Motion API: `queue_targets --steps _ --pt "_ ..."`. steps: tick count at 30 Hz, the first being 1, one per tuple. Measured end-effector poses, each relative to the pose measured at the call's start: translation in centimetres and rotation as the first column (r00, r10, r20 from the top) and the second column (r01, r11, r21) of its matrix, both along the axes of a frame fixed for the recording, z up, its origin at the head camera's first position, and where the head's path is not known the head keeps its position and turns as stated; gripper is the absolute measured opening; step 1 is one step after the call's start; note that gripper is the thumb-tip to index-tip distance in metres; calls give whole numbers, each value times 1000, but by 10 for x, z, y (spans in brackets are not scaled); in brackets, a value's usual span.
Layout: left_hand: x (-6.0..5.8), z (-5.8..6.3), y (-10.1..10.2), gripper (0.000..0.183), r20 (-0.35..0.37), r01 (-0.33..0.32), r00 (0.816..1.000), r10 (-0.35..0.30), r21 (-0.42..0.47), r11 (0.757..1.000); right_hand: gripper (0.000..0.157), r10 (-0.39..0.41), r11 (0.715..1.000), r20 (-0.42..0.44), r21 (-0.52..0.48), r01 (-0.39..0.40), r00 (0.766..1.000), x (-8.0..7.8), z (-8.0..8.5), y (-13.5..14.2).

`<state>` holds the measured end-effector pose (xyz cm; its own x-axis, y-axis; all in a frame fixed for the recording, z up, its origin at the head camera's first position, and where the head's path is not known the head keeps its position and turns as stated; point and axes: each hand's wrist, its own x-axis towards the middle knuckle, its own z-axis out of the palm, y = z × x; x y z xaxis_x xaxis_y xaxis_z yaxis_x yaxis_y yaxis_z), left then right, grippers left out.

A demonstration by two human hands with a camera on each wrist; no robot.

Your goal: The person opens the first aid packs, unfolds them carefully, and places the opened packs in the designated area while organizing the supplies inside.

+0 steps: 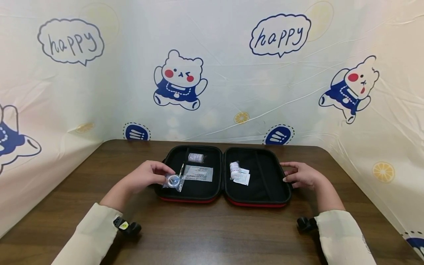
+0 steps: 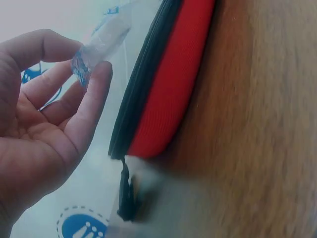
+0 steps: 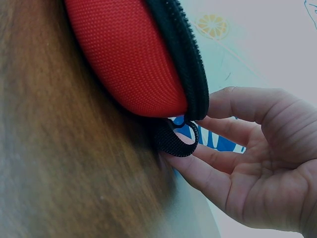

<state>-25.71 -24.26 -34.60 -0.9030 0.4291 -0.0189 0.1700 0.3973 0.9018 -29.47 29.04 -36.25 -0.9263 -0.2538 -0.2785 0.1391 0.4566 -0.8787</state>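
Note:
A zippered case with a red shell and black lining lies spread out on the table, its left half (image 1: 188, 193) and right half (image 1: 271, 195) side by side. Over the left half's outer edge, my left hand (image 1: 150, 176) pinches a clear plastic packet (image 1: 173, 181) with a white ring-shaped roll inside. Thumb and index finger hold that packet (image 2: 101, 42) in the left wrist view. At the outer side of the right half is my right hand (image 1: 303, 175), its fingers loosely extended. Its fingertips touch the zippered rim (image 3: 198, 94) and the thumb lies against a black strap loop (image 3: 183, 144).
In the left half lie a wrapped white roll (image 1: 195, 158), a flat printed packet (image 1: 198, 173) and thin tweezers (image 1: 181, 169). The right half holds another wrapped roll (image 1: 235, 170) and small white sachets (image 1: 243, 179). A patterned curtain (image 1: 225, 84) stands behind the wooden table (image 1: 212, 235).

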Motion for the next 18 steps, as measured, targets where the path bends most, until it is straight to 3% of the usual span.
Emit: queue_targets --steps 8,18 --pt "2 -1 -16 25 27 -60 998 60 -5 998 74 3 1000 5 12 -3 1000 0 0 -2" --pt "-2 -4 -22 23 -15 -104 995 103 -77 992 75 15 1000 0 9 -15 1000 -1 1 0"
